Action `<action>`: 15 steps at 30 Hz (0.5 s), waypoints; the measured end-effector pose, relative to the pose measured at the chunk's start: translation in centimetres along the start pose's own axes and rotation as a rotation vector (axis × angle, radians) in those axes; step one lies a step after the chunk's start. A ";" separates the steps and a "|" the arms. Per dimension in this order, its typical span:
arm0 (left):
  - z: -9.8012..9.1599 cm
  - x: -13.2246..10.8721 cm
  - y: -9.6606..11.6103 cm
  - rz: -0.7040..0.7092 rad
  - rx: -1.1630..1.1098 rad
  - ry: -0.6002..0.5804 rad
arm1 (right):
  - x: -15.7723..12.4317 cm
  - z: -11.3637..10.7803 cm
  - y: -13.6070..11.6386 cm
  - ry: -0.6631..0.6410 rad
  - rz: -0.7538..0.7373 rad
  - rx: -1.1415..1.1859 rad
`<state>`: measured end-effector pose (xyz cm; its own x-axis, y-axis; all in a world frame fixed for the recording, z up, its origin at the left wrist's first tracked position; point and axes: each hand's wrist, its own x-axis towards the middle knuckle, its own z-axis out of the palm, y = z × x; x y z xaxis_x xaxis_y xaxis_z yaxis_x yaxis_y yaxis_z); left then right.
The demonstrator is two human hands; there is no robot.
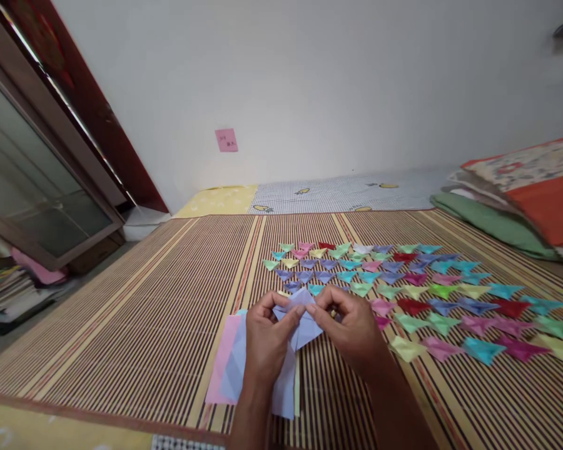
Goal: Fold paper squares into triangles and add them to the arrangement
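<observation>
Both hands pinch one partly folded sheet of lavender origami paper point(307, 334), held just above the mat. My left hand point(269, 334) is closed with thumb and fingers on the paper's left side. On its right side my right hand point(351, 325) grips it between thumb and fingertips. Under and beside my left hand lie loose paper sheets point(223, 365) in pink, lavender and pale yellow. Rows of small folded paper boats point(413, 290) in many colours spread behind and to the right of my hands. My hands hide part of the nearest rows.
A striped bamboo mat point(145, 312) covers the bed, with patterned cloth point(328, 195) along the wall. Folded bedding and a pillow point(539, 187) are stacked at the right. A pink note point(226, 140) sticks to the wall. At the left are a glass-paned door point(32, 169) and piled books point(9, 284).
</observation>
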<state>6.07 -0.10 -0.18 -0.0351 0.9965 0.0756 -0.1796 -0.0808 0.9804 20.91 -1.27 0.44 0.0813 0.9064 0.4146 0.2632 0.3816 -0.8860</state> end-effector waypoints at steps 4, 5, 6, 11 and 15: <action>0.0 0.1 -0.1 0.027 0.011 0.030 | -0.1 0.3 0.1 0.021 -0.021 -0.006; 0.1 0.1 -0.1 0.031 0.011 0.036 | -0.1 0.4 0.2 0.025 -0.020 -0.007; 0.1 0.1 -0.1 0.032 0.010 0.040 | -0.1 0.5 0.2 0.027 -0.013 -0.006; 0.3 0.1 0.1 0.048 -0.037 0.052 | -0.2 0.8 0.5 0.031 0.024 0.015; 0.3 0.0 0.2 0.021 -0.129 0.019 | -0.1 0.9 0.8 0.038 0.049 0.032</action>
<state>6.37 -0.13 0.05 -0.0590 0.9941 0.0910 -0.3033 -0.1047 0.9471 20.25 -0.95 -0.48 0.1298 0.9168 0.3776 0.2267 0.3433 -0.9114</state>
